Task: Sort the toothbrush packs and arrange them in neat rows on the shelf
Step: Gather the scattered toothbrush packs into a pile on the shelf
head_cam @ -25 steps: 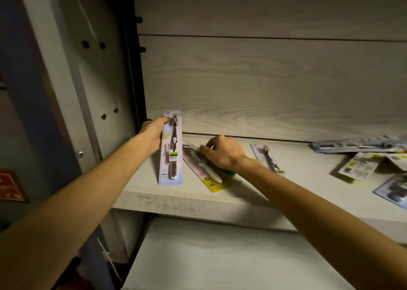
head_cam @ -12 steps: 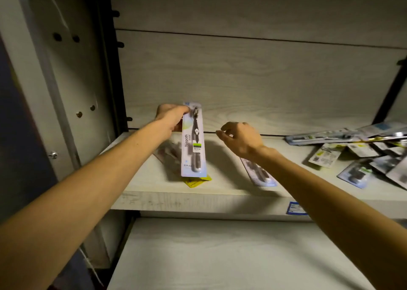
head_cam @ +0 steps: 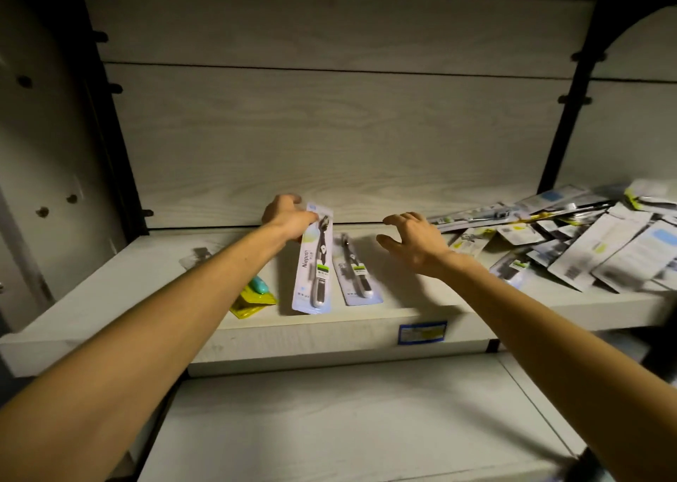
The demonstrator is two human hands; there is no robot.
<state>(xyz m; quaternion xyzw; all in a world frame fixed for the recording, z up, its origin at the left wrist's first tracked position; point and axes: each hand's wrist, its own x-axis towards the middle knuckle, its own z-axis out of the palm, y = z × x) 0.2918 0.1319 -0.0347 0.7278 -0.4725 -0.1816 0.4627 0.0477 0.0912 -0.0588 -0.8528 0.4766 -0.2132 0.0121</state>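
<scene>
Left hand point(head_cam: 289, 217) fingers grasp a glossy flat toothbrush pack point(head_cam: 314, 261); right hand point(head_cam: 414, 241) fingers released, splayed.

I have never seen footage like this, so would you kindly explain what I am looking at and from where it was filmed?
There is no machine here: a person wears a camera on the head, looking down at their own bare arms. The left hand grips the top of a toothbrush pack standing on a pale wooden shelf. The right hand hovers open, holding nothing. A second pack lies flat beside the held one, a yellow pack lies left of it, and a loose pile of packs waits on the right.
</scene>
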